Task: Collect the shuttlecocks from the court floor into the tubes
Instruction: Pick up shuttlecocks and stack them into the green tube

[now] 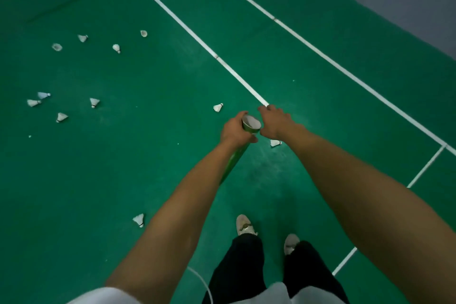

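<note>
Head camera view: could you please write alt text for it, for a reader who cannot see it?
A person standing on a green court floor grips a green tube in the left hand, with the right hand beside its open mouth. White shuttlecocks lie scattered over the floor, mostly ahead to the left.

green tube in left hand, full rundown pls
The tube is a long glossy green cylinder, cardboard-like. Its open mouth tilts up toward the camera, white showing inside. The left hand grips it just below the mouth; the right hand sits at the rim. Its lower end is hidden behind the left forearm.
</note>
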### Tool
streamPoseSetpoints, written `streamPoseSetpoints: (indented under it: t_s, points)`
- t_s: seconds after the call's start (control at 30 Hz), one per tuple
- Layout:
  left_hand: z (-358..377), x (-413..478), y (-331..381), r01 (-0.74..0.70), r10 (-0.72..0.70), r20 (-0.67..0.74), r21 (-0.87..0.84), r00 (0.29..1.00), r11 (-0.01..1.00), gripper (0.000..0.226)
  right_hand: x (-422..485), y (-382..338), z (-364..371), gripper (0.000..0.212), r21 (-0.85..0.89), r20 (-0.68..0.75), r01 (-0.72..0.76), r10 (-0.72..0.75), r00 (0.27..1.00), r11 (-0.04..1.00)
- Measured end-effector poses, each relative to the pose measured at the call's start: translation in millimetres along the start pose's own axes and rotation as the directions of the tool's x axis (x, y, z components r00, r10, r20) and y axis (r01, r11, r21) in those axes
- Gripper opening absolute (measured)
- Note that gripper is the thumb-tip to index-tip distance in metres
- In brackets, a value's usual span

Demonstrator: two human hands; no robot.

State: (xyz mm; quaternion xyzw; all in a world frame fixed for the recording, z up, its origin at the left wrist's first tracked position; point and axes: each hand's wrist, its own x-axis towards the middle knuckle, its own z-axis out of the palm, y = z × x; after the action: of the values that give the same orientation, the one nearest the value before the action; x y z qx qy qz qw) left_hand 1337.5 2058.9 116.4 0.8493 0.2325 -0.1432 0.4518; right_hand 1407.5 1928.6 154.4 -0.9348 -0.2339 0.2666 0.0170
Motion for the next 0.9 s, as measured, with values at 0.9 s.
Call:
streamPoseSetpoints:
  t_s: [0.9]
  points:
    - [388.8, 355.8, -272.2, 0.323, -0.303, -0.113, 0.261, 0.946, 0.91, 0.064, 410.1, 242.0, 445.6, 0.059, -0.167, 0.24, 0.261, -0.218, 0.946, 0.951]
